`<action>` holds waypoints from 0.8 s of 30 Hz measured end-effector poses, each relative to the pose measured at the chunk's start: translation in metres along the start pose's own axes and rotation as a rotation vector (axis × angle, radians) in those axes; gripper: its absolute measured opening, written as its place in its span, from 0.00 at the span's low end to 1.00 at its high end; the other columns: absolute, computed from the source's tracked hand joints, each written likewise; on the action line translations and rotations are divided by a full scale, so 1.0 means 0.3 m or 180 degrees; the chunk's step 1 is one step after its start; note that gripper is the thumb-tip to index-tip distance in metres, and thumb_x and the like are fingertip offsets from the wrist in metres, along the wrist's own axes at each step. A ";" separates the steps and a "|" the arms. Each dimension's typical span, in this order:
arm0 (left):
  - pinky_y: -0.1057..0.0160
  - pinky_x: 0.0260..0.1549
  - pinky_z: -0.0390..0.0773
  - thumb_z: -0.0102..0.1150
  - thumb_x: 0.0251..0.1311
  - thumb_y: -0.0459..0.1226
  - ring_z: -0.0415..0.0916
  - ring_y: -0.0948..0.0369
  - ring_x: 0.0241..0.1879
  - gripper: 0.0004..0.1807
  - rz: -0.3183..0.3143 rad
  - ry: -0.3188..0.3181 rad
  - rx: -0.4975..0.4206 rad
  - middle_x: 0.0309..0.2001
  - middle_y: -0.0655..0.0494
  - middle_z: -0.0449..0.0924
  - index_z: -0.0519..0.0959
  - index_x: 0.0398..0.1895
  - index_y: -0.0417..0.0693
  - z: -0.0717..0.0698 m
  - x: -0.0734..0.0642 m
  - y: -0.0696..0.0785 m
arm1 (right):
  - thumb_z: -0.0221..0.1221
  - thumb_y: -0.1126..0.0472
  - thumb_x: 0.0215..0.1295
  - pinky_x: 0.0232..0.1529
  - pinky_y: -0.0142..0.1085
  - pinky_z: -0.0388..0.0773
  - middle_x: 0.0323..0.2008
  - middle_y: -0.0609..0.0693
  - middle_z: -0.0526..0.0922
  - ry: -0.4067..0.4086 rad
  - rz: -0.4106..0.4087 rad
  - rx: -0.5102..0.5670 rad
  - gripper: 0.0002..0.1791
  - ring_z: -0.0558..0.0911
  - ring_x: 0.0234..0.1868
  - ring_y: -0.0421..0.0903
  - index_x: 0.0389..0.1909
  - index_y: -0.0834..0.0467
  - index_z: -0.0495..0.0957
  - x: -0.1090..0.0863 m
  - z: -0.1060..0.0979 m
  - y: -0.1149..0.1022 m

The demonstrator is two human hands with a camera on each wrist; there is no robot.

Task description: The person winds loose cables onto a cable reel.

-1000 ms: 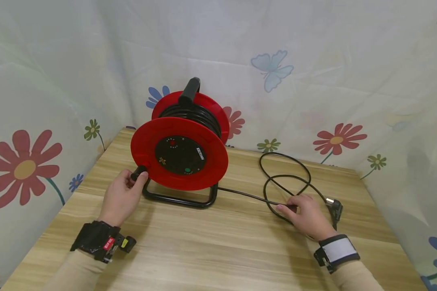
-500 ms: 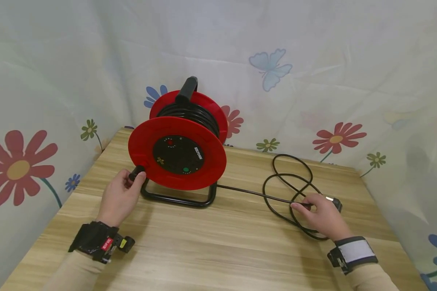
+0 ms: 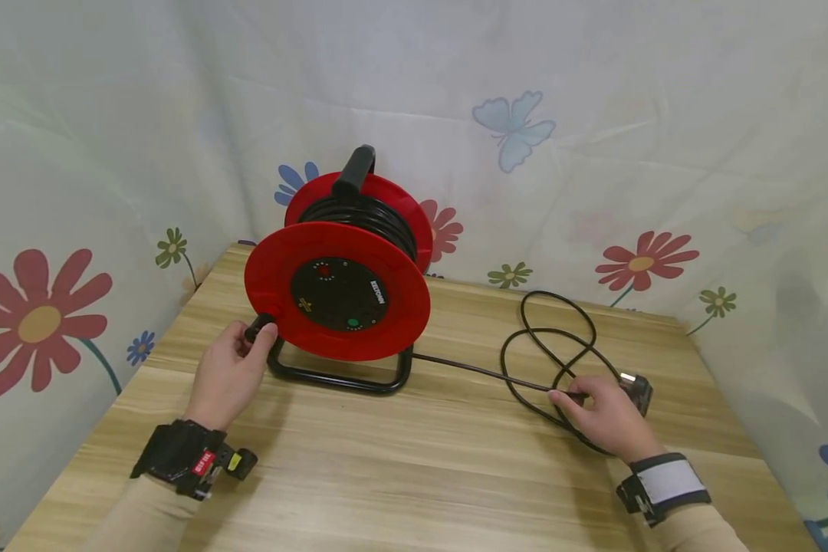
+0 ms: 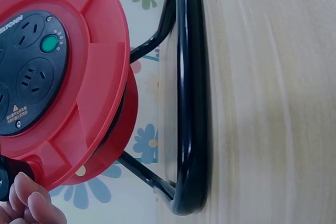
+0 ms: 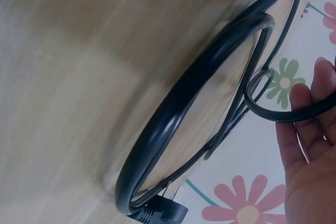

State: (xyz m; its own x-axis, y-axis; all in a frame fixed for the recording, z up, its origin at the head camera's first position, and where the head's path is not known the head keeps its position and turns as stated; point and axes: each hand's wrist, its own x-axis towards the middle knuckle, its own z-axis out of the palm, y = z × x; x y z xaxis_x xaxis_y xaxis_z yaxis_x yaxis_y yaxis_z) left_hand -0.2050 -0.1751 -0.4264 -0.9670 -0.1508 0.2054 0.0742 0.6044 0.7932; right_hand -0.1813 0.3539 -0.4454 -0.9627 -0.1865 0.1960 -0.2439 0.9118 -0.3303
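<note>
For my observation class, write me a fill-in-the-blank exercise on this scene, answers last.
The left hand holds the crank knob of the reel, whose front disc is colored ____.
The right hand holds the cable, colored ____.
The plug is nearer the ____ hand.
The panel has a round red spot and a round ____ one.
Answers: red; black; right; green.

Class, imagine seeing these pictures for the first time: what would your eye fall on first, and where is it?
The bright red cable reel stands out first, on its black frame left of centre on the wooden table in the head view. Next come the loops of black cord on the table's right side, with the person's right grip holding part of it. Behind, a pale backdrop shows big printed flowers and a blue butterfly.
</note>
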 end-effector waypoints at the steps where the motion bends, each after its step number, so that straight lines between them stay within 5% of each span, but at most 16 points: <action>1: 0.61 0.15 0.63 0.42 0.65 0.61 0.65 0.53 0.23 0.30 -0.0023 0.0003 -0.0002 0.24 0.46 0.69 0.69 0.32 0.42 -0.004 -0.001 0.004 | 0.57 0.42 0.63 0.30 0.41 0.70 0.23 0.47 0.78 -0.0007 0.0000 -0.0008 0.19 0.72 0.26 0.43 0.21 0.51 0.76 0.000 0.001 -0.004; 24: 0.60 0.13 0.61 0.42 0.66 0.59 0.64 0.53 0.20 0.28 0.0155 0.0199 -0.0164 0.21 0.47 0.67 0.68 0.31 0.41 -0.062 0.026 0.065 | 0.55 0.32 0.58 0.22 0.35 0.64 0.19 0.45 0.74 -0.0205 0.0142 -0.0032 0.25 0.68 0.22 0.42 0.18 0.48 0.76 0.021 0.051 -0.082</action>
State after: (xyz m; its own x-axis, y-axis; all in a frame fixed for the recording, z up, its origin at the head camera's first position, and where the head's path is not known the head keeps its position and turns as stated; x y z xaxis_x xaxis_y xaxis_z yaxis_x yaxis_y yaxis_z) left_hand -0.2065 -0.1790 -0.3987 -0.9449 -0.1718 0.2786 0.1348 0.5713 0.8096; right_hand -0.1832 0.3247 -0.4503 -0.9782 -0.1685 0.1214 -0.1997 0.9233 -0.3282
